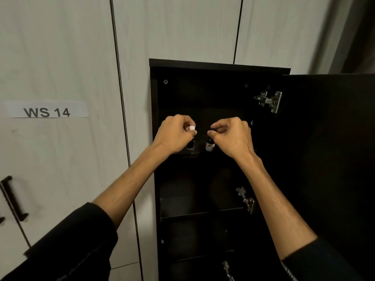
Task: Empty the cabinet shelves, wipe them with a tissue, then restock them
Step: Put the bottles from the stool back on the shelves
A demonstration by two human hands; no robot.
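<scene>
A tall black cabinet (219, 66) stands open in front of me, its door (328, 159) swung out to the right. My left hand (172, 134) pinches the white cap of a small dark bottle (191, 146) at the level of the upper shelf. Beside it, my right hand (231, 136) pinches the black cap of a small dark bottle with a pale label (210, 146). Both bottles hang just at the upper shelf's front edge (188, 154); whether they touch the shelf I cannot tell. A lower shelf (203, 213) looks bare.
Pale wardrobe panels fill the wall behind and to the left, one bearing a label reading WS 14 (47, 110). A black handle (14, 197) sits on a door at the far left. Metal hinges (269, 101) stick out along the cabinet's right side.
</scene>
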